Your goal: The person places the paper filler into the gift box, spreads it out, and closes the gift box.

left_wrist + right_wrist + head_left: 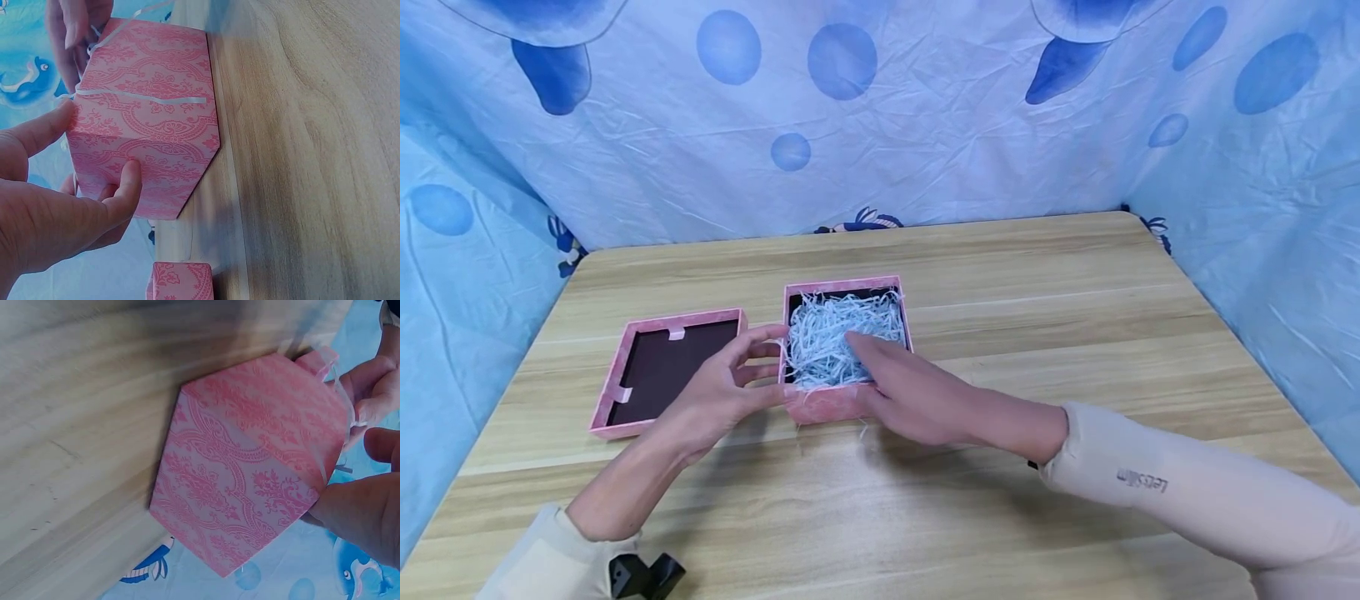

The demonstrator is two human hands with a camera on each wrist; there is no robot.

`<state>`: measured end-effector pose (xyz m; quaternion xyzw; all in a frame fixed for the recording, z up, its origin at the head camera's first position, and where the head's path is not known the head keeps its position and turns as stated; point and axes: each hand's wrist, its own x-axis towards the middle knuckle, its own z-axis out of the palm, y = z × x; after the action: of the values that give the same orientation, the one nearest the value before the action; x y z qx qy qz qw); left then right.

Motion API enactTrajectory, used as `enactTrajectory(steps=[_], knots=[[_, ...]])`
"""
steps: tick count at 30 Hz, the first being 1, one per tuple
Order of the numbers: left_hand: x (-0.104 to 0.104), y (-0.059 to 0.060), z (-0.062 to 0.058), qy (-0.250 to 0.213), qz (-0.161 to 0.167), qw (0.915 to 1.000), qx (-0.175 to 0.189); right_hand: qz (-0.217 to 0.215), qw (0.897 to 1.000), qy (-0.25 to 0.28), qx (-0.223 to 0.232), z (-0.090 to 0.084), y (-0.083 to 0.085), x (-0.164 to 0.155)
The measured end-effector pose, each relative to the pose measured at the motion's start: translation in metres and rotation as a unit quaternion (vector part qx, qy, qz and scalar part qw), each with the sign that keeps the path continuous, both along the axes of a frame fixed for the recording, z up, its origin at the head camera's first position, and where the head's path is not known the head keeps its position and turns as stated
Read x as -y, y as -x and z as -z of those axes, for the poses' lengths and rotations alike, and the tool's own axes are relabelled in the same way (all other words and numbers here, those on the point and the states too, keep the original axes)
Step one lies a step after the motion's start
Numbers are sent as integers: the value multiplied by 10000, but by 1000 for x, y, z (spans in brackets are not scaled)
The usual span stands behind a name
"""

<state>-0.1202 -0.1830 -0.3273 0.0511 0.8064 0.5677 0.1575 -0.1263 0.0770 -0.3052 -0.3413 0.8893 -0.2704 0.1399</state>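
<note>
A pink patterned box [823, 406] stands without its lid on the wooden table, filled with pale blue shredded paper [827, 333]. My left hand [722, 387] grips the box's left side, its thumb at the front left corner and its bent fingers along the side wall. My right hand [917, 392] reaches over the front right corner, its fingers straight on the shredded paper and its thumb by the front wall. In the left wrist view, a loose paper strand [144, 97] hangs down the box's outside. The right fingertips are partly hidden by the hand itself in the head view.
The box's lid [681, 367] lies inside up to the left, with a black lining and small pink tabs, partly behind my left forearm. Blue patterned curtains [925, 133] hang round the back and sides of the table [1075, 317].
</note>
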Motion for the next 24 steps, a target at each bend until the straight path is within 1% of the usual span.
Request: enactTrajectory(steps=[3,6,10,13,16,18,20,24], knots=[[0,0,0,-16,13,10000,-9,-77,9993,-369,-73,-3,8,8],[0,0,0,-44,19,10000,-6,-202,9981,-509,-276,-4,17,13],[0,0,0,-87,12,10000,-2,-416,9970,-400,-513,-4,26,15],[0,0,1,-100,4,9999,5,-413,9973,-282,-546,-5,30,14],[1,0,1,-119,10,9999,8,-330,9970,-90,-700,-4,31,12],[1,0,1,-141,14,9999,5,-313,9944,60,-1008,-3,31,10],[1,0,1,-144,28,9999,5,-299,9894,219,-1407,-2,30,8],[1,1,1,-99,37,9999,6,-286,9743,468,-2186,-1,28,5]])
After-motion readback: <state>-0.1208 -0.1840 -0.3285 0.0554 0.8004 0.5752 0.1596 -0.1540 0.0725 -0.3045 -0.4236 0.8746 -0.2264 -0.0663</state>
